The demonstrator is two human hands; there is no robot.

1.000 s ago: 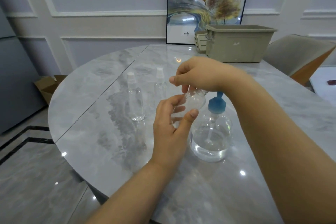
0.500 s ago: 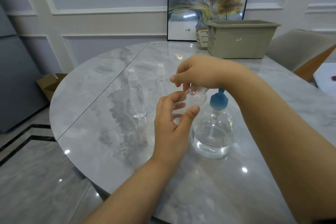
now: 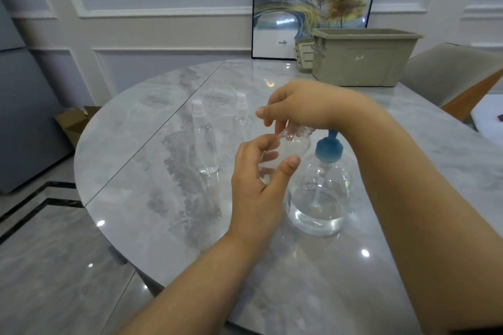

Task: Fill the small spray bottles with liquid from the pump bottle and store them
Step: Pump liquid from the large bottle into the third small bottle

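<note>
Left hand (image 3: 258, 185) grips a small clear spray bottle (image 3: 292, 145) round its body, tilted, above the marble bench (image 3: 163, 212). Right hand (image 3: 302, 106) sits on the bottle's top end, fingers curled and pinching the neck or cap; cap itself hidden. Pump bottle (image 3: 319, 193) with blue pump head stands just right of both hands, part full of clear liquid. Two more small spray bottles stand upright left of the hands: one nearer (image 3: 205, 144), one farther back (image 3: 241, 117). Beige storage bin (image 3: 359, 60) at the far bench edge, well apart.

Home dining room: marble table (image 3: 152, 122), framed painting (image 3: 313, 3)
</note>
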